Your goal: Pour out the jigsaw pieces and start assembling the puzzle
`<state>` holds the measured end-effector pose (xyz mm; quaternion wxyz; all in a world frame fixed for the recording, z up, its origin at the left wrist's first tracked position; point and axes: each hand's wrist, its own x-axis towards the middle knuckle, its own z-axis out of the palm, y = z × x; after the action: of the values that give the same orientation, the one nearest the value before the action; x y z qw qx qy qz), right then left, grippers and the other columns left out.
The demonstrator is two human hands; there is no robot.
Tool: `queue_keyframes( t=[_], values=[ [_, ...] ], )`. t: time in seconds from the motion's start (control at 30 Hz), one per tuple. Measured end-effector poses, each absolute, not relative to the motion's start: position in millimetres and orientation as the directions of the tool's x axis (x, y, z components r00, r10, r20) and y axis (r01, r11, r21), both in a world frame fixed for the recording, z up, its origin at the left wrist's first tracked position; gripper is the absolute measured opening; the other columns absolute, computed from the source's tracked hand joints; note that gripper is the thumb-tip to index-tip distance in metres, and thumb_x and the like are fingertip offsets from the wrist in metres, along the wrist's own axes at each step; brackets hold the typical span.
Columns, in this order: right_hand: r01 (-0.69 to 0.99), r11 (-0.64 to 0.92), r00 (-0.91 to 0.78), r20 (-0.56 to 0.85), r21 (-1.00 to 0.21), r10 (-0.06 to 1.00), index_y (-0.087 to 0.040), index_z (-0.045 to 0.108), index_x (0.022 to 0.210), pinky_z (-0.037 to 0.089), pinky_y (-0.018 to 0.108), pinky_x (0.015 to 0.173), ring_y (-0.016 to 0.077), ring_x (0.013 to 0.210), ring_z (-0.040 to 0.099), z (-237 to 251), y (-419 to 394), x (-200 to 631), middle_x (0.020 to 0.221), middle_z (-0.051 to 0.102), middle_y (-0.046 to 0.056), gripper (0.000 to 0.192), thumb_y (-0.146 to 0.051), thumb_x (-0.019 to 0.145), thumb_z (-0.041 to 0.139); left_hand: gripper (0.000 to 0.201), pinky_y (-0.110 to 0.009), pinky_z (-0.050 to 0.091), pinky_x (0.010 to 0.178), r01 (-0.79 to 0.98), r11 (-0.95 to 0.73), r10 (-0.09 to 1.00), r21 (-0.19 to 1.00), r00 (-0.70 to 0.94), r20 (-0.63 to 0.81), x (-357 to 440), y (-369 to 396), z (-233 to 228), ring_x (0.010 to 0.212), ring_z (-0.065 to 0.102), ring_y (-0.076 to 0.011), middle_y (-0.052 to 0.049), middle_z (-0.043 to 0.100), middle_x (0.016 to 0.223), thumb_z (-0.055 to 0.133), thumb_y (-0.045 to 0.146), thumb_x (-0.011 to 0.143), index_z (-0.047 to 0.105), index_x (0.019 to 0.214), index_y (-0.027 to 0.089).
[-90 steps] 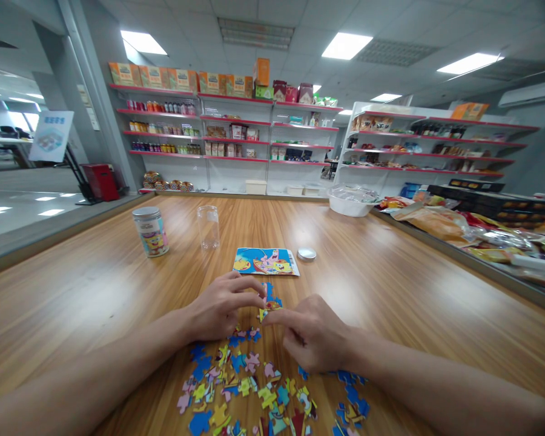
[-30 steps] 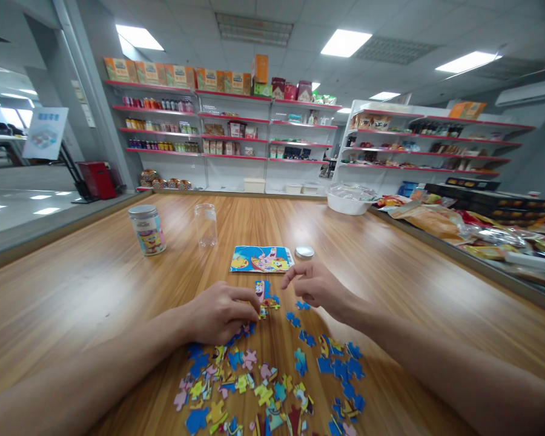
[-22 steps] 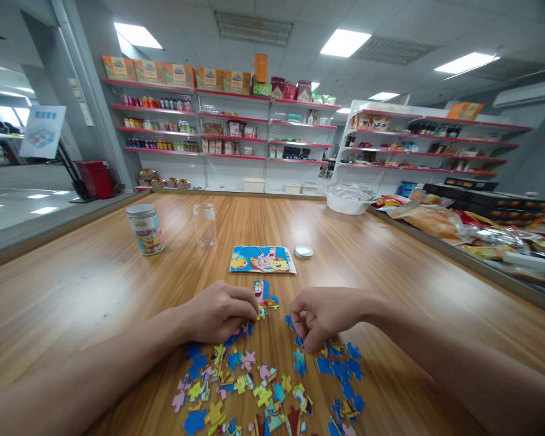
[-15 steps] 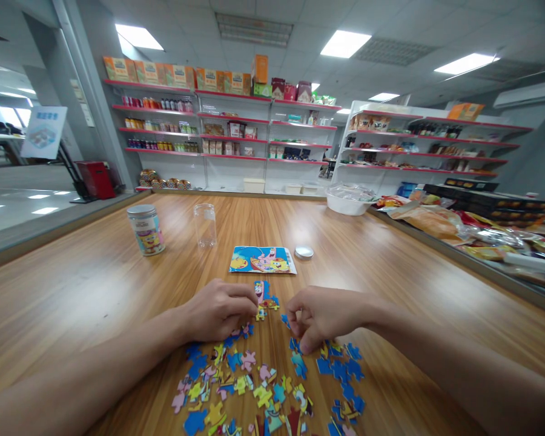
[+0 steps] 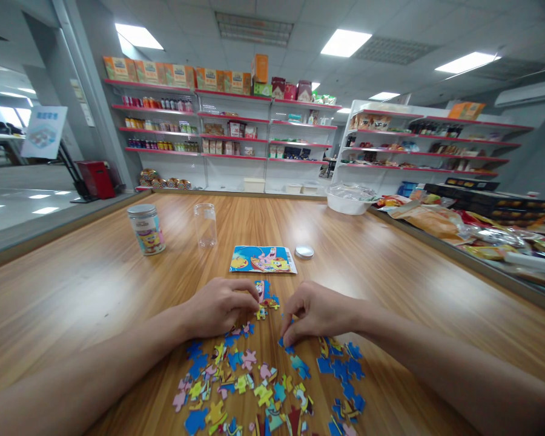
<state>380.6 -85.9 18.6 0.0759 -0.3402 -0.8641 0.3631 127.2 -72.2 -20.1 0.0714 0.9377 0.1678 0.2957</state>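
A small cluster of joined jigsaw pieces [image 5: 264, 292], blue, pink and yellow, lies flat at mid-table. My left hand [image 5: 222, 306] rests on the table to its left, fingers curled together, with the fingertips on the cluster's left edge. To the right of the cluster, my right hand [image 5: 315, 310] has thumb and forefinger closed on a blue jigsaw piece [image 5: 287, 346], low over the table and partly hidden by the fingertips. Many loose jigsaw pieces [image 5: 263, 395] are spread below both hands. Beyond the cluster lies the picture sheet [image 5: 260, 260], showing cartoon figures on blue.
A printed can [image 5: 148, 233] and a clear plastic jar [image 5: 205, 227] stand at the back left. A round metal lid [image 5: 304, 252] lies right of the picture sheet. A white bowl [image 5: 347, 203] sits at the far right, near packaged snacks [image 5: 463, 227].
My right hand has shifted slightly left, its thumb and forefinger drawing together on a blue jigsaw piece that was lying under it. My left hand stays nearly still by the cluster.
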Motion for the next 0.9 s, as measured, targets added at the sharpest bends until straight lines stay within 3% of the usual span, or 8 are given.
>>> queue_keyframes(
  t=[0.2,0.37,0.53,0.9],
  values=[
    [0.508,0.537,-0.735,-0.014,-0.674,0.678,-0.017,0.081,0.081,0.039,0.019,0.054,0.0092,0.057,0.056,28,-80,387,0.070,0.074,0.003,0.012,-0.027,0.077,0.076,0.029,-0.025,0.057,0.078,0.251,-0.934,0.353,0.255,0.762,0.542,127,-70,-22,0.089,0.070,-0.0164,-0.006,0.072,0.099,0.050,0.005,0.087,0.074,0.097,0.018],
    [0.610,0.586,-0.737,-0.111,-0.533,0.667,-0.020,0.081,0.084,0.040,0.019,0.056,0.0105,0.062,0.062,39,-79,390,0.077,0.076,0.003,0.012,-0.023,0.074,0.076,0.031,-0.027,0.058,0.081,0.255,-0.927,0.367,0.273,0.763,0.533,126,-69,-23,0.091,0.070,-0.0169,-0.006,0.072,0.100,0.050,0.003,0.085,0.075,0.098,0.018],
    [0.632,0.658,-0.750,-0.111,-0.410,0.652,-0.022,0.081,0.091,0.037,0.019,0.055,0.0097,0.060,0.059,39,-83,387,0.075,0.076,0.001,0.019,-0.019,0.073,0.076,0.032,-0.026,0.058,0.081,0.254,-0.927,0.368,0.276,0.761,0.534,126,-69,-24,0.091,0.070,-0.0166,-0.005,0.073,0.101,0.051,0.003,0.084,0.076,0.098,0.019],
    [0.681,0.589,-0.699,-0.147,-0.435,0.699,-0.021,0.080,0.082,0.040,0.019,0.058,0.0107,0.066,0.066,36,-90,380,0.076,0.077,0.000,0.011,-0.016,0.072,0.079,0.043,-0.027,0.058,0.083,0.257,-0.927,0.369,0.275,0.764,0.529,125,-68,-24,0.092,0.071,-0.0167,-0.005,0.073,0.102,0.045,-0.002,0.078,0.076,0.100,0.018]
  ],
)
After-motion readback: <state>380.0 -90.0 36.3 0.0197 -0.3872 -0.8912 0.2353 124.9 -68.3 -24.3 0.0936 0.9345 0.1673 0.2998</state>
